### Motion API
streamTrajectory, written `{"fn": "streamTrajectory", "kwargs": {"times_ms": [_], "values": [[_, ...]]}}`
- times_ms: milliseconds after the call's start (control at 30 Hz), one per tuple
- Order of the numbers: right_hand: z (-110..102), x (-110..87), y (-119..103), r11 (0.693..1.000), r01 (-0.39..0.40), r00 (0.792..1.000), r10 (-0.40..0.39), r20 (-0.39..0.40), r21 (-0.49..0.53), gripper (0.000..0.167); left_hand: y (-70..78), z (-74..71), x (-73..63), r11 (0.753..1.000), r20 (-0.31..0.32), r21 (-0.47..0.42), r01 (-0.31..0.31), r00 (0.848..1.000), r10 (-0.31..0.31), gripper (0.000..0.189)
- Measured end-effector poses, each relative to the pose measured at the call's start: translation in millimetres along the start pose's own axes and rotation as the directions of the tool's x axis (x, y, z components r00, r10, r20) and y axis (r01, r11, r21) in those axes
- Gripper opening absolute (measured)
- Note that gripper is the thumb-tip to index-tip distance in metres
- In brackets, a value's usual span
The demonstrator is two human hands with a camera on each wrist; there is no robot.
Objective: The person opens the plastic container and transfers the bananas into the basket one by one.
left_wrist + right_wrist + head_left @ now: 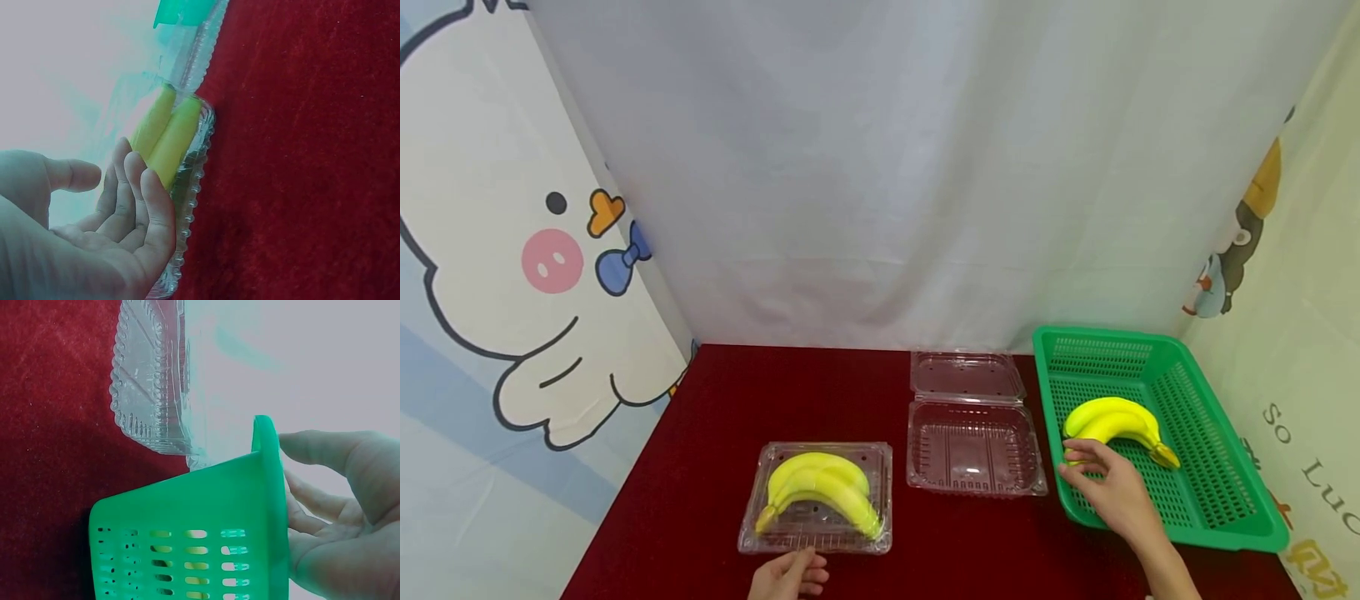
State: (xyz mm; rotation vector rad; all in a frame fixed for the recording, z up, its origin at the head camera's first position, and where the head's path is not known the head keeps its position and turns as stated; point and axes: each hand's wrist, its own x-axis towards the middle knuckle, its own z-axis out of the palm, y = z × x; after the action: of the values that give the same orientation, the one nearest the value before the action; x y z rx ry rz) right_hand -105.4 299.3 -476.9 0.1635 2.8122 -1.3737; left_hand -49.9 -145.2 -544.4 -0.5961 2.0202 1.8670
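My left hand is at the front edge of a clear plastic clamshell box, its fingers loosely bent and holding nothing. A bunch of bananas lies in this box, seemingly under its lid. On the right, my right hand hovers over the near left side of a green basket, beside another banana bunch inside it. In the right wrist view, the thumb is close to the basket rim and the other fingers are partly hidden behind it.
An open clear clamshell box stands between the banana box and the basket, its lid folded back. Dark red cloth covers the table. A white curtain hangs behind, with printed cloths at both sides.
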Motion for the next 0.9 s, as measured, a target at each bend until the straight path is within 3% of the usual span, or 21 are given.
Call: {"fn": "streamTrajectory", "kwargs": {"times_ms": [233, 500, 700, 900], "values": [[2.2, -4.8, -7.3, 1.0, -0.021, 0.999, 0.022, -0.033, 0.009, 0.042, 5.9, -2.4, -4.3, 1.0, -0.002, 0.022, -0.017, 1.0, 0.017, 0.034], [9.9, -8.5, -14.7, 0.999, 0.032, 0.998, -0.029, -0.064, 0.035, 0.036, 13.2, -4.8, -6.6, 0.999, -0.005, 0.021, -0.042, 0.999, 0.042, 0.034], [18.8, -8.3, -20.6, 0.995, 0.018, 0.999, -0.013, -0.049, 0.095, 0.035, 20.2, -9.4, -8.3, 0.997, -0.022, 0.024, -0.074, 0.997, 0.075, 0.036], [28.7, -9.6, -23.6, 0.996, 0.063, 0.996, -0.059, -0.062, 0.06, 0.028, 25.0, -14.4, -6.9, 0.996, -0.049, 0.031, -0.078, 0.996, 0.079, 0.035]]}}
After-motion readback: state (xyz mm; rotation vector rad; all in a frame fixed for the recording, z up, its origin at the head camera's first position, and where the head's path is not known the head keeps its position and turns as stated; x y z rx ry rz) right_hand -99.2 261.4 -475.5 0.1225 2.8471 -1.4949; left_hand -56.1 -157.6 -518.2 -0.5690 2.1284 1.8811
